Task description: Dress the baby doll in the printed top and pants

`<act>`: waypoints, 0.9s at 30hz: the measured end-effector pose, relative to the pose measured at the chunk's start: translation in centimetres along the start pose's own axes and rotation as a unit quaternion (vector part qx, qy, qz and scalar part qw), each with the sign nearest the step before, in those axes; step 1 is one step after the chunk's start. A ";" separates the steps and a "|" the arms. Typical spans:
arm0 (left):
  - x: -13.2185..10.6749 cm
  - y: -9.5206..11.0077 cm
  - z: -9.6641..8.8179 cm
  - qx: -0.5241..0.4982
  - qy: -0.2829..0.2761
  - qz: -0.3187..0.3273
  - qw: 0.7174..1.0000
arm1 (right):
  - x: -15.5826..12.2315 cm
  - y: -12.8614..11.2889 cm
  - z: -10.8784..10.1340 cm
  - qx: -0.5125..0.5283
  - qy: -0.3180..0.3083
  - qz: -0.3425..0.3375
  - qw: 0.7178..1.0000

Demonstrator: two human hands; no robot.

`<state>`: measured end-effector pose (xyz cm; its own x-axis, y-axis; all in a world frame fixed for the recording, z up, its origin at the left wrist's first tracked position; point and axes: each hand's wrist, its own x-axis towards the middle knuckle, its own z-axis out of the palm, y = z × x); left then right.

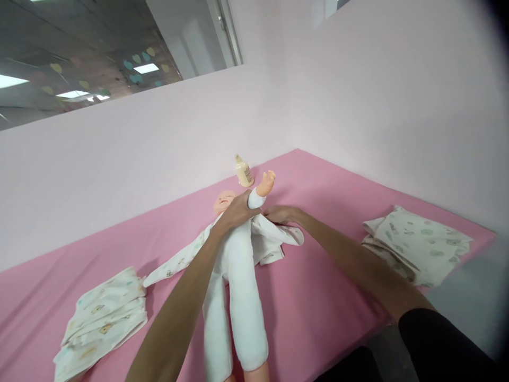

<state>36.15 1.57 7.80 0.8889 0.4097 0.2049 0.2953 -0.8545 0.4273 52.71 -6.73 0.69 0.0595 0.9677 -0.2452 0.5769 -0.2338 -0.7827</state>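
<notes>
A baby doll (pixel 237 276) with a soft white body lies on its back on the pink table (pixel 318 297), head towards the wall. My left hand (pixel 237 210) is wrapped around the doll's raised arm near the shoulder; the doll's small hand (pixel 265 183) points up. My right hand (pixel 280 214) pinches the printed white garment (pixel 274 241) spread under the doll, next to that arm. The garment's other sleeve (pixel 177 263) lies stretched out to the left.
A small cream bottle (pixel 243 172) stands against the pale pink wall behind the doll's head. Folded printed cloths lie on the table at the left (pixel 101 321) and at the right (pixel 415 241). The table's front edge runs along the lower right.
</notes>
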 end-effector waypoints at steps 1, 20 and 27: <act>0.0 0.0 0.0 0.000 0.000 -0.004 1.000 | 0.1 -0.1 0.2 -0.015 -0.009 -0.022 1.000; -1.1 1.8 -0.8 -0.032 -0.027 -0.033 0.999 | 0.8 3.8 -1.7 -0.267 0.277 -0.035 0.922; -0.9 1.1 -0.5 -0.041 -0.023 -0.030 0.998 | 1.6 3.7 -1.8 -0.214 0.220 0.002 0.952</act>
<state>35.50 0.41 8.51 0.8861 0.4427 0.1370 0.3207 -0.7991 0.5085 56.45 -5.88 -1.59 0.3436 0.9347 0.0905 0.8490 -0.2680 -0.4554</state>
